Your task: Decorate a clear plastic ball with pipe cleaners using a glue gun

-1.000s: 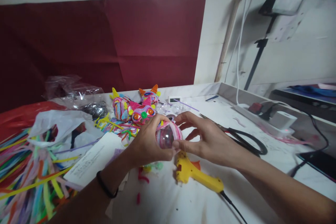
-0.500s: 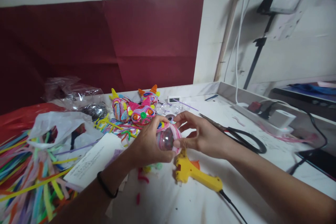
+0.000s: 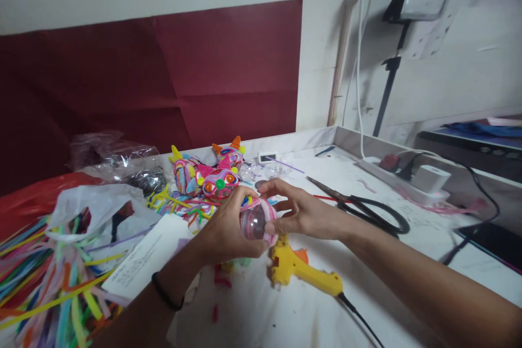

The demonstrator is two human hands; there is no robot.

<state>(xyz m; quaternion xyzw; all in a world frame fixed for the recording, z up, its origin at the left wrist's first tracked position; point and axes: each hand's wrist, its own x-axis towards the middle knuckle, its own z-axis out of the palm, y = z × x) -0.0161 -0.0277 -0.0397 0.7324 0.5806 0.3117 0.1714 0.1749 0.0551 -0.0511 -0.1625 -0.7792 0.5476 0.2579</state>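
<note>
One ball (image 3: 253,224), clear on the side facing me and striped pink and white around its right, is held up over the middle of the worktop (image 3: 248,310) in the head view. My left hand (image 3: 231,231) is clamped around its left side, palm behind and thumb beneath, probably to keep it from rolling. My right hand (image 3: 296,211) is closed on its right edge, thumb in front and fingertips over the top; I judge that this light pinch steadies the striped part without covering the clear face.

The glue gun (image 3: 305,273) lies just below my hands, its cord running toward the near edge, likely so it stays within easy reach. The scissors (image 3: 354,204) rest nearer the right edge, handles toward my right forearm, which would suit that hand. Along the right edge sits the power strip (image 3: 379,172), perhaps there to keep its cables aside. Decorated toys (image 3: 220,184) are grouped near the back edge, apparently out of the way, and loose fuzzy sticks (image 3: 57,277) spread over the near left corner.
</note>
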